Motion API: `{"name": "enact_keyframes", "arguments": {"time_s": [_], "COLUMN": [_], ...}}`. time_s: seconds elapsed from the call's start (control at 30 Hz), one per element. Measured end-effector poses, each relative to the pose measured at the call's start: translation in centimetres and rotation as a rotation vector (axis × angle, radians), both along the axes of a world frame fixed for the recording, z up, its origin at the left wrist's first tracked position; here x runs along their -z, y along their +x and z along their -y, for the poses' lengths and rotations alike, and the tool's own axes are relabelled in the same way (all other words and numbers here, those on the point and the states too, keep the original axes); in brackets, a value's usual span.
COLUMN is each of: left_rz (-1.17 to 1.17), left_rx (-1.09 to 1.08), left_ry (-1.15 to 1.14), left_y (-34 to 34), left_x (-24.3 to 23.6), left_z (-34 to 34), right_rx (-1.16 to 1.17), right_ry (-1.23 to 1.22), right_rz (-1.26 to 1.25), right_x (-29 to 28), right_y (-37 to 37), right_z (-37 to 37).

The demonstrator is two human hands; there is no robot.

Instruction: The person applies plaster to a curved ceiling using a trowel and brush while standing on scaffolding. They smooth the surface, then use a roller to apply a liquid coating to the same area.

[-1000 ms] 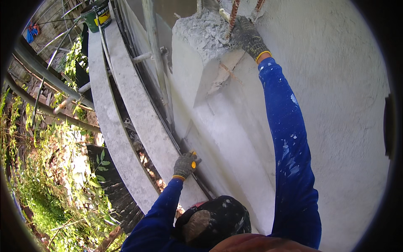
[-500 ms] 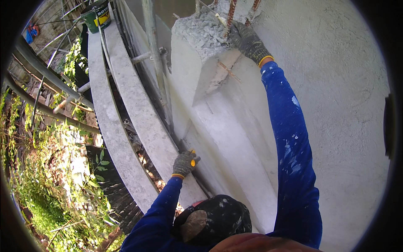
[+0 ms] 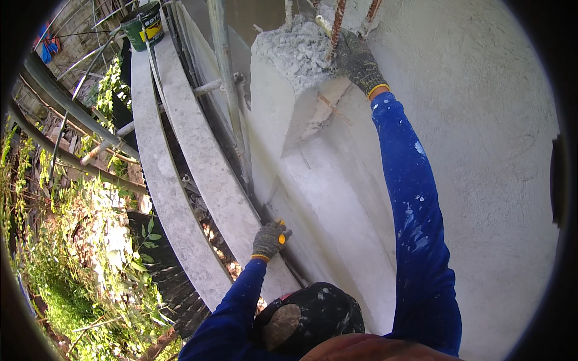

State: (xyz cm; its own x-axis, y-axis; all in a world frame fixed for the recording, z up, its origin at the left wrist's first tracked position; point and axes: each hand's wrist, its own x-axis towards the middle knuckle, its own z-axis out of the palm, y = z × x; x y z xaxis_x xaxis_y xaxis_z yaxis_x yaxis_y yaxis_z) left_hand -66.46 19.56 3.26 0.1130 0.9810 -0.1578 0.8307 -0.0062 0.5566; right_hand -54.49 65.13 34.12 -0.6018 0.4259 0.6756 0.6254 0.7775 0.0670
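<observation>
My left hand [image 3: 270, 240], in a grey knit glove with a yellow cuff, is closed around a tool's yellow handle [image 3: 282, 239]. The working end of that tool is not clear against the wall. It is low beside the grey ledge. My right hand [image 3: 359, 63], gloved alike, reaches far forward to the rough top of a concrete block [image 3: 293, 57]. Its fingers are closed at a rusty rebar [image 3: 337, 27] sticking up there, and the fingertips are partly hidden. A second rebar [image 3: 371, 11] stands just beyond that hand.
Two long planks [image 3: 201, 162] run along the left, with a gap between them. A dark green bucket [image 3: 143, 27] stands at their far end. Scaffold pipes [image 3: 224, 90] rise beside them. Plants [image 3: 78, 265] grow below on the left. A plastered wall [image 3: 481, 180] fills the right.
The view has shifted slightly, so the block, planks and bucket sit a little farther right and lower. Both hands keep their holds, the left by the ledge and the right at the rebar.
</observation>
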Motion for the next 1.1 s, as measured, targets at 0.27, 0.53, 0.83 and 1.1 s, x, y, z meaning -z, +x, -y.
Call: {"name": "enact_keyframes", "arguments": {"time_s": [0.27, 0.53, 0.83, 1.1], "left_rz": [0.016, 0.055, 0.039, 0.065], "left_rx": [-0.016, -0.062, -0.063, -0.11], "left_ry": [-0.071, 0.04, -0.077, 0.024], "left_y": [-0.3, -0.1, 0.4, -0.2], "left_x": [0.3, 2.3, 1.0, 2.0], "left_z": [-0.2, 0.4, -0.2, -0.4], "right_rx": [-0.068, 0.106, -0.012, -0.03], "right_ry": [-0.394, -0.18, -0.285, -0.42], "right_rz": [-0.193, -0.001, 0.159, -0.073], "right_x": [-1.3, -1.9, -2.6, -2.7], "right_y": [-0.3, -1.1, 1.1, -1.4], "right_z": [2.5, 2.2, 2.1, 3.1]}}
